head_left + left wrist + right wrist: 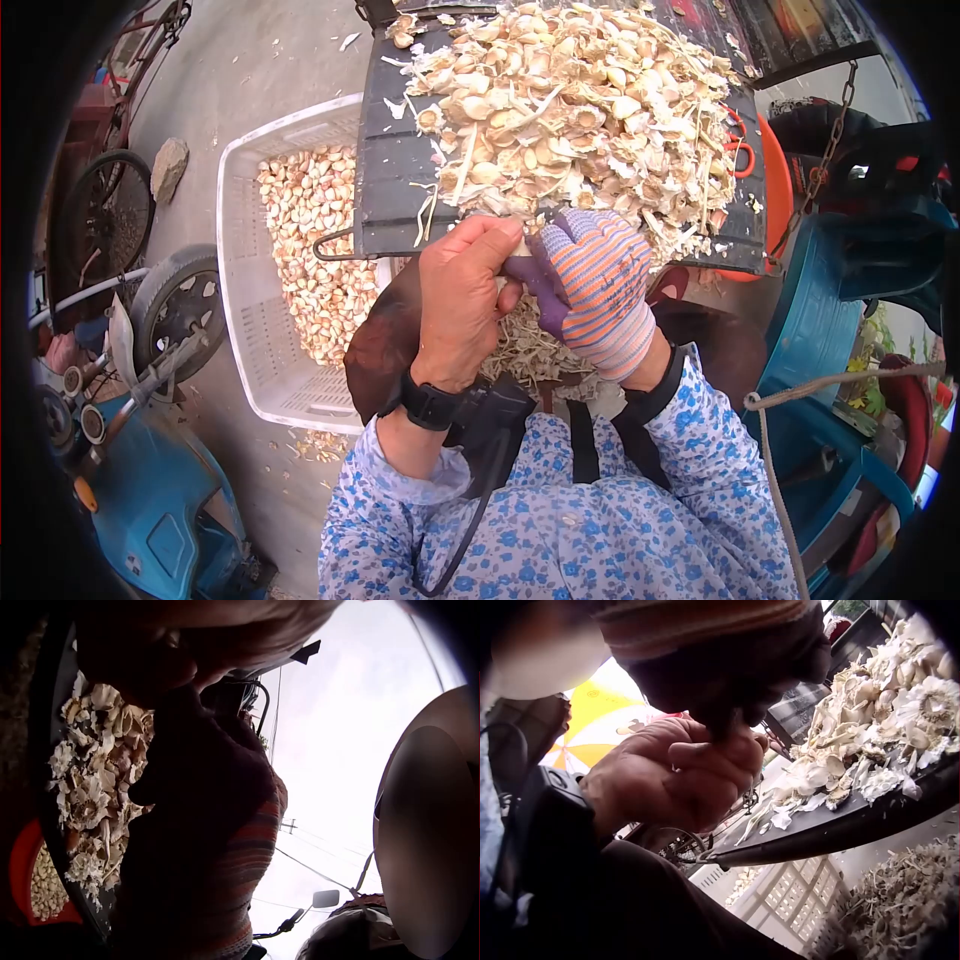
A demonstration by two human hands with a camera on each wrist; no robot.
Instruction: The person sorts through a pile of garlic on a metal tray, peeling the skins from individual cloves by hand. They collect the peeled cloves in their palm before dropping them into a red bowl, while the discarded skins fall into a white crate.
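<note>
My bare left hand (455, 295) and my gloved right hand (605, 290) meet at the near edge of a black board. The glove is striped, with a purple palm. Between the fingertips both hands pinch a small pale garlic clove (521, 247), mostly covered by the fingers. In the right wrist view the curled left fingers (712, 769) press up against the dark glove. Just beyond the hands, a heap of garlic cloves and dry skins (590, 110) covers the board (395, 190).
To the left stands a white plastic crate (240, 330) of loose cloves. Garlic skins (545, 350) lie below the hands. An orange-red tub (775, 190) sits under the board's right side, and red-handled scissors (742, 158) lie at the heap's edge. Teal chairs (810, 320) stand at right.
</note>
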